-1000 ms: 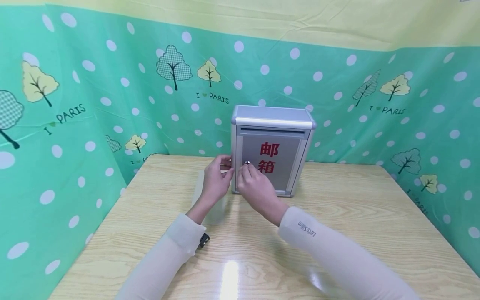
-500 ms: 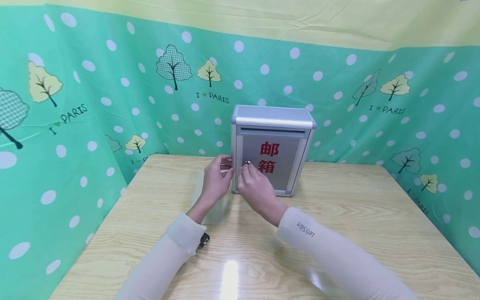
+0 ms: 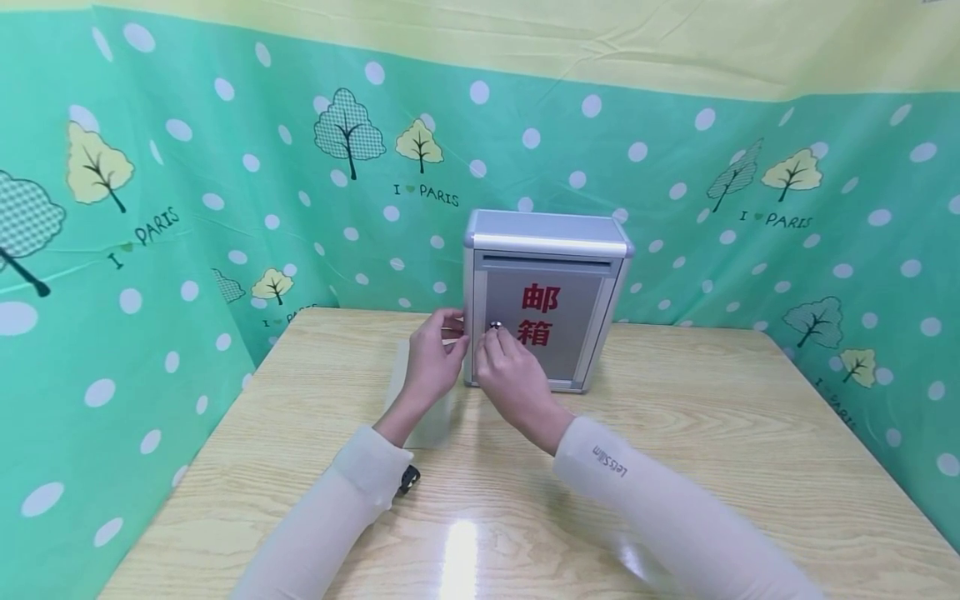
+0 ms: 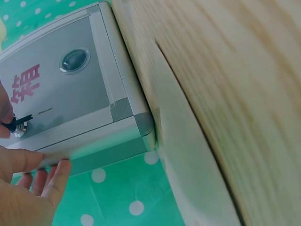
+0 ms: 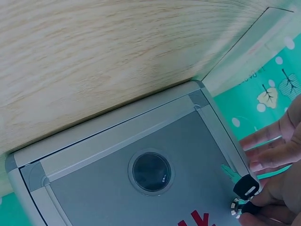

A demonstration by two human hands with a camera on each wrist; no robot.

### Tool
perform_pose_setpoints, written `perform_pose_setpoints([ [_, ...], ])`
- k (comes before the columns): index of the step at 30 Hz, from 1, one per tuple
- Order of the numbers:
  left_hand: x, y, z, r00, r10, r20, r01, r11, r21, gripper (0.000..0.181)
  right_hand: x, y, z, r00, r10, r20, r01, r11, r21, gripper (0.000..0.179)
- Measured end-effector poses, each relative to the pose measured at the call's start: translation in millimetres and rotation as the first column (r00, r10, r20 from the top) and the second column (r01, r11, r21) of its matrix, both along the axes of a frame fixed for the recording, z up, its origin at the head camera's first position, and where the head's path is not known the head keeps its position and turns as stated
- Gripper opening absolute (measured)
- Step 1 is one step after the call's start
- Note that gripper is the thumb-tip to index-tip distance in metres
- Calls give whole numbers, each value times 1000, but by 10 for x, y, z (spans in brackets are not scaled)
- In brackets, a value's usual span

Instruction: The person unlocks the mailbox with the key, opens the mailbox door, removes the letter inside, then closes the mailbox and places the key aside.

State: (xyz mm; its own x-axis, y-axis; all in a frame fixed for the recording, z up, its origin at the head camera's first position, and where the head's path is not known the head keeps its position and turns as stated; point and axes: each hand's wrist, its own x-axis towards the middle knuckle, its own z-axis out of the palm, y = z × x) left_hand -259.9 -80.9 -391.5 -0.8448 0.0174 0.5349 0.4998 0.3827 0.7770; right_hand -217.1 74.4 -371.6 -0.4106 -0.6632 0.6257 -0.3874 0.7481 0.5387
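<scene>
A grey metal mailbox [image 3: 573,354] with red characters stands upright at the back of the table. Its lock [image 5: 234,207] is on the left of the front door. My right hand [image 3: 521,383] pinches a black-headed key [image 5: 250,207] at that lock; the key's blade is hidden. Beside it hangs a second key [image 5: 246,187], its metal blade lying across the door. My left hand [image 3: 427,362] touches the mailbox's left side, its thumb near the front edge and its fingers along the side wall. The door looks closed.
A pale flat sheet [image 3: 431,425] lies on the wooden table [image 3: 690,417], left of the mailbox and partly beneath my left arm. Behind stands a green dotted curtain [image 3: 360,225]. A round window [image 5: 151,172] sits low on the door.
Both hands stay at the same places on the mailbox. The right forearm shifts very slightly to the left, and the curtain at the far left sways a little.
</scene>
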Motion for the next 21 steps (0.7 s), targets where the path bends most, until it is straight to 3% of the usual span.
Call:
perform_pose_setpoints([
  [21, 12, 3, 6, 1000, -5, 13, 5, 1000, 9, 32, 61, 19, -41, 1000, 1, -17, -2, 1000, -6, 25],
])
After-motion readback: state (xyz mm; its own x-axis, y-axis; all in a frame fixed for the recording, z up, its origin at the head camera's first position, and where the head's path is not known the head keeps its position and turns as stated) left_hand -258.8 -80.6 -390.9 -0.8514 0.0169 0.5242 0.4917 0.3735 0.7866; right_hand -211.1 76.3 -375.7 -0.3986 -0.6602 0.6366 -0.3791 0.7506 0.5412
